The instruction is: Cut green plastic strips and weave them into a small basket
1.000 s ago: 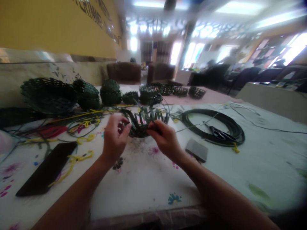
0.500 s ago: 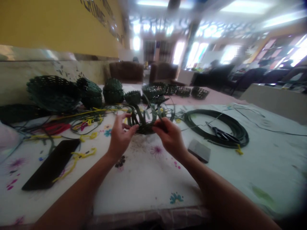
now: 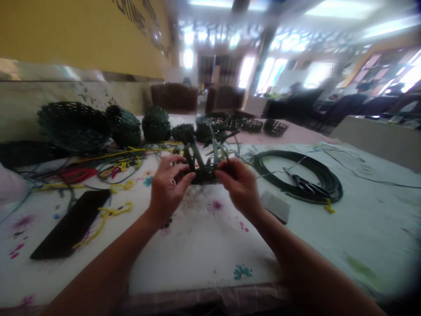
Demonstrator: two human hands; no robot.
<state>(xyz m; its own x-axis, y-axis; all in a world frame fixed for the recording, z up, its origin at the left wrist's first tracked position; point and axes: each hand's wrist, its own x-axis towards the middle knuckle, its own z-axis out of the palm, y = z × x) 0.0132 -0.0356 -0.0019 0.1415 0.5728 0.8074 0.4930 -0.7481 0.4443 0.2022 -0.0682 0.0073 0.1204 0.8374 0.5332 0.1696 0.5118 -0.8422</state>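
A partly woven basket (image 3: 204, 172) of dark green strips is between my two hands, low over the flowered tablecloth, with loose strip ends standing up from it. My left hand (image 3: 171, 184) grips its left side, thumb in front and fingers curled behind. On the right, my right hand (image 3: 239, 182) is closed, thumb and forefinger pinching a thin green strip at the basket's near edge. The part of the strip inside that fist is hidden. A thin pale length of strip trails rightward from beside my right hand.
A coil of green strip (image 3: 259, 162) with scissors (image 3: 311, 186) on it lies right, beside a small grey block (image 3: 275, 207). To the left are a dark flat slab (image 3: 70, 226) and yellow strips (image 3: 98, 228). Several finished green baskets (image 3: 74, 127) stand along the back.
Both hands have shifted slightly right. The basket has turned or tilted, so its upright strips stand differently. My left fingers have curled further around its side.
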